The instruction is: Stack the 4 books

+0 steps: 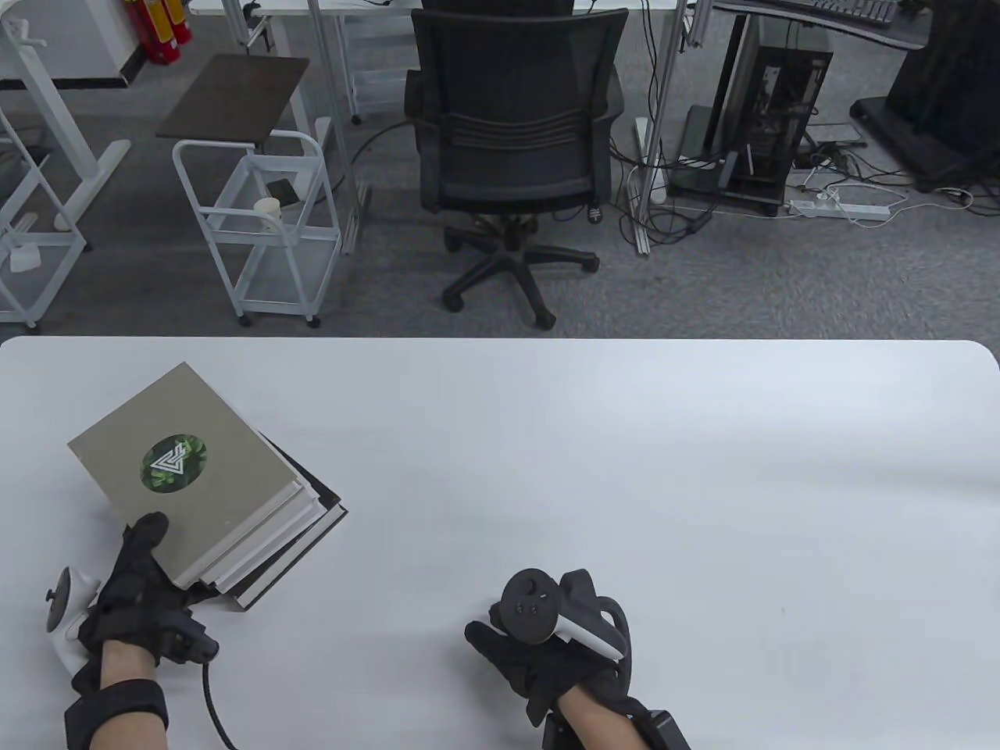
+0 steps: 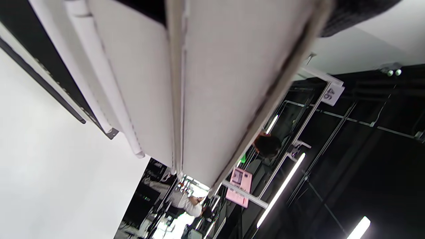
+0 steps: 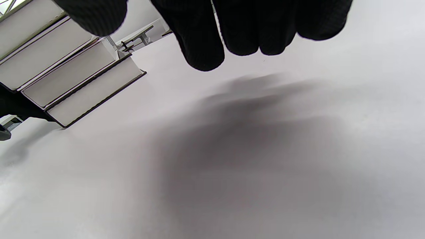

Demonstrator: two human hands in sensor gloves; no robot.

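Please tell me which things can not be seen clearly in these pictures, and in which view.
- Lower books' covers: table view, hidden under the top book.
- Left hand fingers: table view, they go under the stack; only the thumb shows on top.
- Right hand palm: table view, covered by the tracker.
- Stack: left wrist view, too close and blurred, cut off at the top edge.

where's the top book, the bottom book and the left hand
top book (image 1: 195, 461), table view, on its grey cover
bottom book (image 3: 94, 94), right wrist view, on its page edge
left hand (image 1: 133, 590), table view, on the glove's back
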